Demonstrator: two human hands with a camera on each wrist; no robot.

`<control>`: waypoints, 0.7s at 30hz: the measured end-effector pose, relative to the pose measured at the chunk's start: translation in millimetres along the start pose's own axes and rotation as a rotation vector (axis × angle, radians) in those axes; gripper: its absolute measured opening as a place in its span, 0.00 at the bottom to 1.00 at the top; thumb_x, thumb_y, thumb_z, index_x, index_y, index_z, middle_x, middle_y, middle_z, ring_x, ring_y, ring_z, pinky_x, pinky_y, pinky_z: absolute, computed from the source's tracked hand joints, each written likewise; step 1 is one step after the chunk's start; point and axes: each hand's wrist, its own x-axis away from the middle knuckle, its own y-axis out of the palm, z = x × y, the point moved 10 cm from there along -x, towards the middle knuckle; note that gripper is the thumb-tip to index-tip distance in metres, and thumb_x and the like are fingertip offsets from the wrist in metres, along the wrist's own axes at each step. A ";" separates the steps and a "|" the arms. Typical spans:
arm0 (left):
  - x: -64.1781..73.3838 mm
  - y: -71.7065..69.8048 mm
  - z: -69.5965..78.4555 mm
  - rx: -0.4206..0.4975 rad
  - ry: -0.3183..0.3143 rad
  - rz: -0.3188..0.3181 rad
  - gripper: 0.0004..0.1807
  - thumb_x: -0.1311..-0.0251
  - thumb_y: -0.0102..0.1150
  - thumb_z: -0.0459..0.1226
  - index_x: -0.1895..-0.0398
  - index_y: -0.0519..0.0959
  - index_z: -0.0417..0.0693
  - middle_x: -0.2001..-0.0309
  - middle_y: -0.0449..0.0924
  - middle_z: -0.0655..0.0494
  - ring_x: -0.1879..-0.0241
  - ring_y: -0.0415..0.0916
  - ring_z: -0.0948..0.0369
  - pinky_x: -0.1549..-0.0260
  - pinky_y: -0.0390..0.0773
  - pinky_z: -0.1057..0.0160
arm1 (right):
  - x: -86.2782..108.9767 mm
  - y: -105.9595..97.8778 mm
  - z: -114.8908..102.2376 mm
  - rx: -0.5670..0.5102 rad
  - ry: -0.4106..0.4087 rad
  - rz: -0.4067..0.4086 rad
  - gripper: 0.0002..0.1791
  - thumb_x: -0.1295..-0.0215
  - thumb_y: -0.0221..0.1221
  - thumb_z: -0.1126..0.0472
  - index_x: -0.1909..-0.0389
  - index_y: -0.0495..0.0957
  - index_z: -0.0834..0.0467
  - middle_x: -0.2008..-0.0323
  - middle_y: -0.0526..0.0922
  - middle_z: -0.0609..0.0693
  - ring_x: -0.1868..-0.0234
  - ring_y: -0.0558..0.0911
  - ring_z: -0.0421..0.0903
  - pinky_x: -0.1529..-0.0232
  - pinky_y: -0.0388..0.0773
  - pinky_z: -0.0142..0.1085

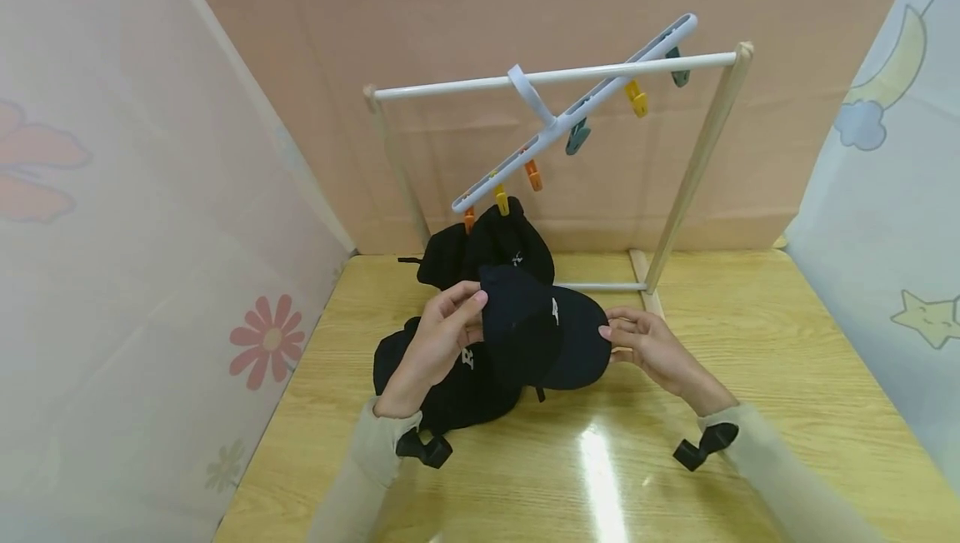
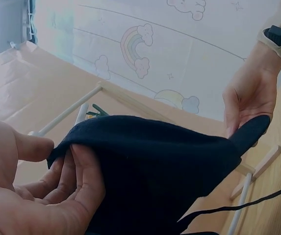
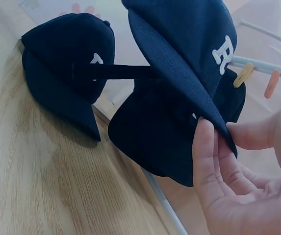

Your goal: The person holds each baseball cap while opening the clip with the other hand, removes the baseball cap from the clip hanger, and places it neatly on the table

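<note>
Between both hands a dark navy baseball cap with a white letter is held above the table. My left hand pinches the edge of its crown, thumb on one side and fingers on the other, as the left wrist view shows. My right hand pinches the brim between thumb and fingers. A second dark cap lies on the table, partly behind the left forearm in the head view. Behind the held cap, another dark cap hangs from clothespins on the hanger, partly hidden.
A white clip hanger hangs slanted from the rack's top rail. Orange, yellow and green clothespins dangle from it. The rack's wooden post stands at the right. Patterned cloth walls flank the wooden table.
</note>
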 end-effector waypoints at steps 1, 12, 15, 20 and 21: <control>1.4 -1.4 0.4 -0.007 -0.003 0.003 0.08 0.17 0.48 0.34 0.51 0.79 0.50 0.68 0.81 0.62 0.66 0.84 0.65 0.62 0.86 0.67 | -1.0 1.2 0.8 0.002 0.000 -0.001 0.14 0.20 0.58 0.66 0.40 0.71 0.64 0.61 0.86 0.42 0.62 0.87 0.40 0.58 0.88 0.37; 14.8 -12.8 9.1 -0.036 -0.023 0.002 0.10 0.15 0.47 0.37 0.51 0.80 0.52 0.63 0.82 0.60 0.63 0.86 0.64 0.61 0.87 0.64 | -9.7 16.9 2.3 0.007 0.006 -0.032 0.18 0.19 0.59 0.63 0.37 0.69 0.68 0.59 0.85 0.44 0.61 0.86 0.41 0.58 0.88 0.38; 17.1 -16.2 9.1 -0.058 -0.023 0.001 0.11 0.15 0.47 0.37 0.51 0.81 0.55 0.61 0.83 0.61 0.63 0.86 0.63 0.62 0.87 0.64 | -13.0 18.2 1.8 0.014 -0.001 -0.037 0.18 0.20 0.59 0.63 0.38 0.70 0.69 0.60 0.85 0.44 0.62 0.86 0.41 0.58 0.88 0.38; 23.4 -23.5 5.6 -0.114 -0.019 0.011 0.12 0.16 0.48 0.36 0.52 0.82 0.58 0.61 0.83 0.61 0.64 0.85 0.63 0.63 0.86 0.65 | -16.9 21.2 5.1 0.024 -0.006 -0.051 0.18 0.21 0.59 0.65 0.38 0.70 0.70 0.60 0.85 0.44 0.63 0.86 0.40 0.59 0.88 0.38; 24.7 -24.7 4.5 -0.121 -0.020 0.014 0.12 0.16 0.48 0.36 0.52 0.82 0.58 0.61 0.83 0.61 0.64 0.85 0.63 0.63 0.86 0.65 | -17.1 21.8 5.7 0.025 -0.008 -0.053 0.18 0.21 0.60 0.65 0.38 0.70 0.71 0.60 0.85 0.44 0.63 0.86 0.40 0.59 0.88 0.37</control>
